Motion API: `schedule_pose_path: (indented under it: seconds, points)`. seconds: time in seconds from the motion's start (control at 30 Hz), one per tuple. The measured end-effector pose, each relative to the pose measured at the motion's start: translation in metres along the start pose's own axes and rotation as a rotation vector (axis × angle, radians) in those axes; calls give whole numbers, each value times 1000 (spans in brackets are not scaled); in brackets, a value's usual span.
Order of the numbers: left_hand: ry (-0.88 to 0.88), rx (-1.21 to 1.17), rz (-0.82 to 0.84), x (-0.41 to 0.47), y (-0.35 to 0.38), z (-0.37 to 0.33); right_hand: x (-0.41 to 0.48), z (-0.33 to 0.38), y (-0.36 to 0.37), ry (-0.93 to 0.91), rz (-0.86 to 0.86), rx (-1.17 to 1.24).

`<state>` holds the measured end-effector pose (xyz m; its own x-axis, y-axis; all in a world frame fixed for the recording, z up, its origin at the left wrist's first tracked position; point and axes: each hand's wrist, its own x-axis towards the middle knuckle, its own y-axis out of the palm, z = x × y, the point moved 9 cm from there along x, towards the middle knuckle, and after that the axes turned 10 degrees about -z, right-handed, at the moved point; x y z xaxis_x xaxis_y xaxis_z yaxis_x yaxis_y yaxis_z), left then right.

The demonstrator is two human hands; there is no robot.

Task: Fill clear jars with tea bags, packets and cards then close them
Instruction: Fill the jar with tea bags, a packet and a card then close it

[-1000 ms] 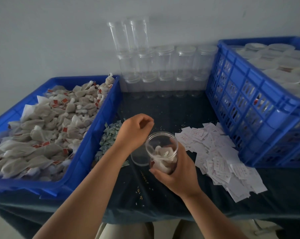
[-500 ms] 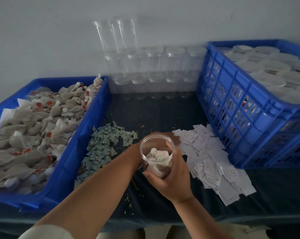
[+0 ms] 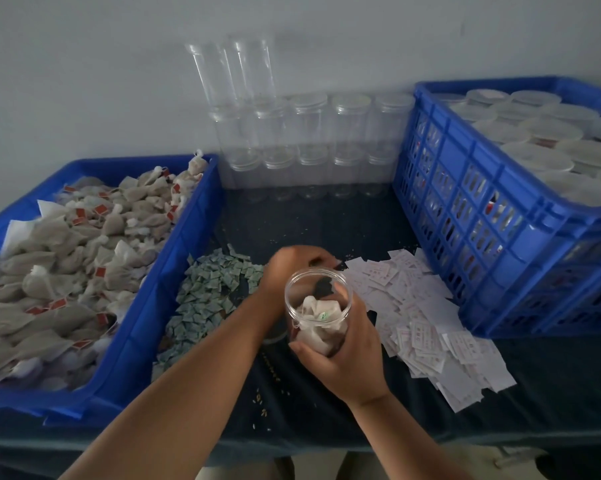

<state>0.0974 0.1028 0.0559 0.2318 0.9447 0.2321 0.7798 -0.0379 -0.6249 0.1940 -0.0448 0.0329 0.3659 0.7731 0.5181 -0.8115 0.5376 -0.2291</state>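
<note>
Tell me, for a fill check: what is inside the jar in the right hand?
The jar, gripped by the right hand, holds white tea bags with one small green-printed packet on top. No card shows. The fingers cover its lower part, so the bottom is unseen.

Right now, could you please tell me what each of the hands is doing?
Left hand: curled by the cards, grip cannot be told.
Right hand: holding the jar.
</note>
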Motion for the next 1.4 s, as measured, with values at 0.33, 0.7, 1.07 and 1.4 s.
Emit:
schedule_pose_path:
  seconds: [0.33,0.7,1.07,1.4]
  points:
    - [258,-3,-149,-40,-111,-67,3,4,-1,-28,-26,-12]
    - [375,339,156,-78,-82,-63,0,7,6,-89,23,-44]
    - [425,51,-181,-96,-111,-71,0,8,5,-101,19,-49]
    - [-59,575,113,-90,-61,69,-3,3,7,-60,50,-42]
